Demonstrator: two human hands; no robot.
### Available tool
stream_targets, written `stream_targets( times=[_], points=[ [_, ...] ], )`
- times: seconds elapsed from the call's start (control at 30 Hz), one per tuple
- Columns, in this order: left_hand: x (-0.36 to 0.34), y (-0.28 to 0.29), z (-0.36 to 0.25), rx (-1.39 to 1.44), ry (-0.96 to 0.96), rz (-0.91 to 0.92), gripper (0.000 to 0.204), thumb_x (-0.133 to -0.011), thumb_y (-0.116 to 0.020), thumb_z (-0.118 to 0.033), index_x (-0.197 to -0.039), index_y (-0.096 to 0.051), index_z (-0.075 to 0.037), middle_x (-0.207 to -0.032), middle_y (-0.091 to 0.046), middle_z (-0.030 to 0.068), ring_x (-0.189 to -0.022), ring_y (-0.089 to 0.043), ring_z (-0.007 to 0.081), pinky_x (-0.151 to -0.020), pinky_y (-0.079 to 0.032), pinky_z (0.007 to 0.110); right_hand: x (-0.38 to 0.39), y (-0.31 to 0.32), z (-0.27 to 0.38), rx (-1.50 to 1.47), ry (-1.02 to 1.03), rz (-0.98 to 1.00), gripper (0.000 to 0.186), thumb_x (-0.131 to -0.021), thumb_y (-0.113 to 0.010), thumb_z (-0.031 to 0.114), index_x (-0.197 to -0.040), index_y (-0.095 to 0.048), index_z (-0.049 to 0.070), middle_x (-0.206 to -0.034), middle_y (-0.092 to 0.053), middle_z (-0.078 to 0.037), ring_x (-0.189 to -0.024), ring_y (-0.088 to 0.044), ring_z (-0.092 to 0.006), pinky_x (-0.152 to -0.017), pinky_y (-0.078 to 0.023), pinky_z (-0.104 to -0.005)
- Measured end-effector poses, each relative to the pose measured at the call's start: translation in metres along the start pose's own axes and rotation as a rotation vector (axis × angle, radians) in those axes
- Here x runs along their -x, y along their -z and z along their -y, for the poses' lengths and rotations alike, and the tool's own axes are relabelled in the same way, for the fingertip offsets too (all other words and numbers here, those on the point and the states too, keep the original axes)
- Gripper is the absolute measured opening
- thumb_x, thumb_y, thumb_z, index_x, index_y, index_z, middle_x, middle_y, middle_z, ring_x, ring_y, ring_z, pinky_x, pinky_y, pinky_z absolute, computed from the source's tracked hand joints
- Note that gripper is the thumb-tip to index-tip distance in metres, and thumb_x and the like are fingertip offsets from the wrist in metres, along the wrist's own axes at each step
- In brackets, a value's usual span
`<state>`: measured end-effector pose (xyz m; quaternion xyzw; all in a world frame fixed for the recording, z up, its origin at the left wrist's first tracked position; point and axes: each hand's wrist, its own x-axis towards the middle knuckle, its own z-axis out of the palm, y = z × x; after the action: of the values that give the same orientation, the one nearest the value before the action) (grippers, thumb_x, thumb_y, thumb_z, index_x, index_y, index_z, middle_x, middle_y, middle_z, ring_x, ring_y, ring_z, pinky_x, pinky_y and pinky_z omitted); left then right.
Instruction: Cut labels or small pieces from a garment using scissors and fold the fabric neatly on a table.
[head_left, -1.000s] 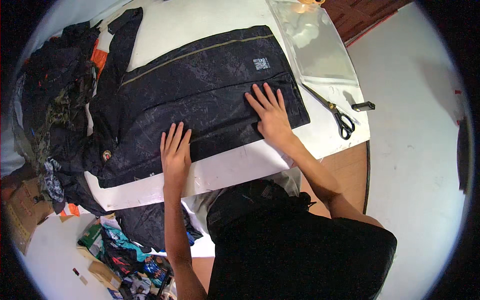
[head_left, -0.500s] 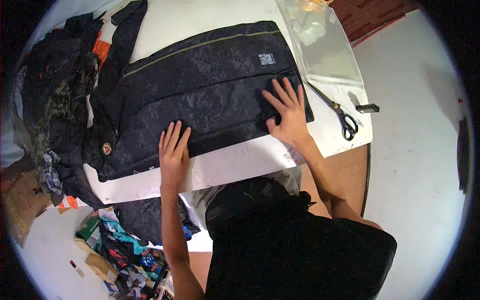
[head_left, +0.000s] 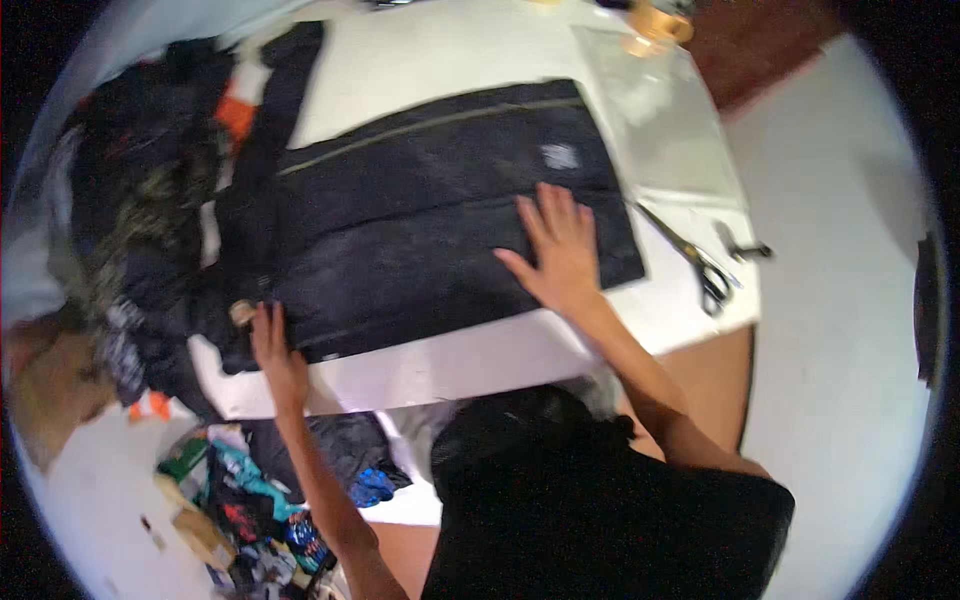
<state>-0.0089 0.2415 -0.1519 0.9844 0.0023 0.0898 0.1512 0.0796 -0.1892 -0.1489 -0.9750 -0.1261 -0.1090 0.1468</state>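
Observation:
A black garment (head_left: 400, 260) lies spread on the white table, with a sleeve stretching up at its left and a thin pale stripe along its far part. Near its right end sits a small white printed patch (head_left: 560, 157). My left hand (head_left: 279, 358) rests on the garment's near left edge, fingers extended, close to a small round tan badge (head_left: 242, 312). Flat on the garment's right half is my right hand (head_left: 562, 252), its fingers spread and thumb out. Neither hand holds anything.
Scissors with black handles (head_left: 700, 275) lie right of the garment, beside a small dark tool (head_left: 745, 246). A clear plastic sheet (head_left: 660, 130) covers the far right. Dark clothes (head_left: 140, 170) are heaped at the left; mixed cloths (head_left: 250, 480) lie below the table (head_left: 450, 350).
My left hand has slid left along the garment's near edge toward the badge. My right hand has shifted slightly left on the cloth. The whole view has also moved a little.

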Motion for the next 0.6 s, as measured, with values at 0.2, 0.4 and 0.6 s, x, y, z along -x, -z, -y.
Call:
stream_targets(
  times=[0.2,0.4,0.6],
  points=[
    [0.010,0.015,0.034,0.092,0.052,0.005,0.074,-0.076,-0.069,-0.021,-0.145,-0.043,-0.008,-0.157,-0.023,0.0189,-0.146,-0.017,0.0404,-0.117,-0.018,0.048,0.001,-0.001,-0.010,0.035,-0.059,0.016,0.075,-0.088,-0.060,0.051,-0.145,-0.041,0.006,-0.155,-0.026,-0.022,-0.144,-0.020,-0.0397,-0.115,-0.013,-0.0561],
    [-0.025,0.020,-0.020,0.073,0.011,-0.146,0.061,-0.080,-0.075,-0.037,-0.128,-0.058,-0.003,-0.143,-0.043,0.0245,-0.135,-0.037,0.0422,-0.111,-0.029,0.050,-0.020,-0.002,0.017,-0.051,0.005,-0.005,0.068,-0.090,-0.061,0.045,-0.143,-0.043,0.005,-0.154,-0.026,-0.023,-0.145,-0.019,-0.0400,-0.115,-0.010,-0.0578],
    [-0.056,-0.030,-0.082,0.046,-0.011,-0.139,0.066,-0.091,-0.060,-0.045,-0.143,-0.043,-0.009,-0.149,-0.034,0.0253,-0.137,-0.032,0.0442,-0.113,-0.024,0.054,-0.027,-0.025,0.059,-0.068,0.177,0.077,0.067,-0.091,-0.060,0.046,-0.144,-0.043,0.008,-0.154,-0.029,-0.021,-0.145,-0.021,-0.0384,-0.116,-0.012,-0.0565]
  ],
)
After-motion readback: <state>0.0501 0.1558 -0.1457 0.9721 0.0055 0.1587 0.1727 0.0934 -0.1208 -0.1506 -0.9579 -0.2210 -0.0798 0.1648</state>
